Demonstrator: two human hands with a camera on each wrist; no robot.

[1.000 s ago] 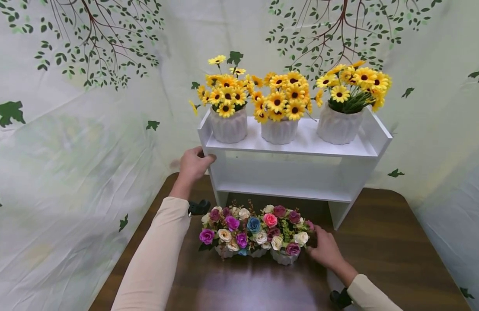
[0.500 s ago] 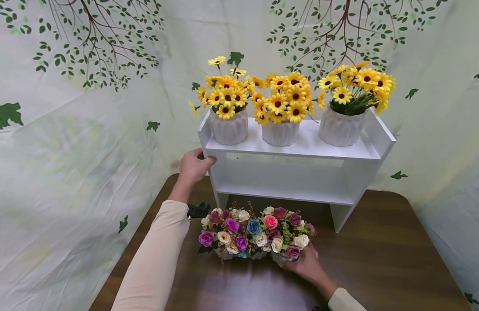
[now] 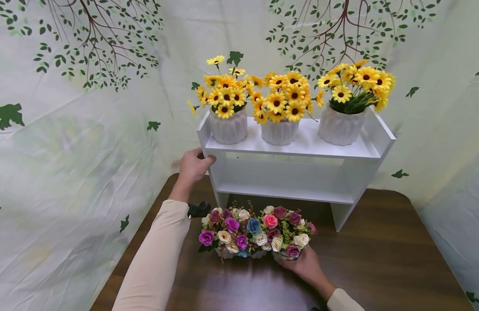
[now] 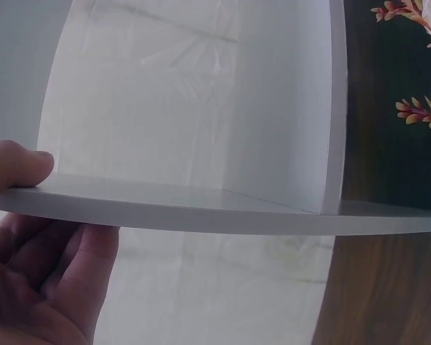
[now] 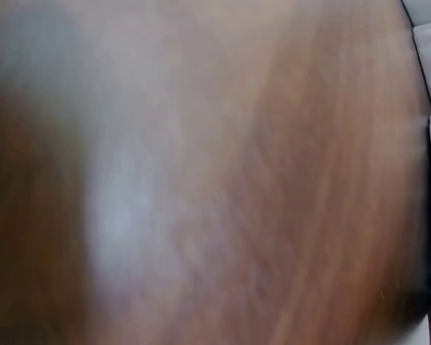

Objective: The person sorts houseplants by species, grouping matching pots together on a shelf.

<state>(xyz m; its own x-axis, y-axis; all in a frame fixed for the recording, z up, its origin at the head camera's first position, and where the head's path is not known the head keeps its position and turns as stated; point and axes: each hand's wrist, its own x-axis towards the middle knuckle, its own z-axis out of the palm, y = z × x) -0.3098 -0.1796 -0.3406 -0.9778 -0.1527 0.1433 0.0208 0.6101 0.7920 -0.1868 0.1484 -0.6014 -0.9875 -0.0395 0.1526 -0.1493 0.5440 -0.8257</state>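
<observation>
In the head view my left hand (image 3: 192, 167) grips the left side panel of a white two-tier shelf (image 3: 286, 196). The left wrist view shows the thumb on one face of the panel (image 4: 194, 215) and the fingers on the other. My right hand (image 3: 307, 267) holds the rightmost pot (image 3: 283, 256) of mixed artificial roses from its right and front side; leaves and blooms partly hide the fingers. Beside it on the left stand more pots of purple, cream and blue roses (image 3: 241, 241), close together. The right wrist view is blurred and shows mostly brown tabletop.
Three pale fluted pots of yellow daisies stand on the top shelf: a left pot (image 3: 229, 128), a middle pot (image 3: 280, 132) and a right pot (image 3: 342, 127). The dark wooden table (image 3: 395, 250) carries everything. A leaf-printed cloth (image 3: 87, 172) hangs behind and at the sides.
My right hand has moved left and forward around the rightmost rose pot, where it has since stayed. My left hand keeps its hold on the shelf panel.
</observation>
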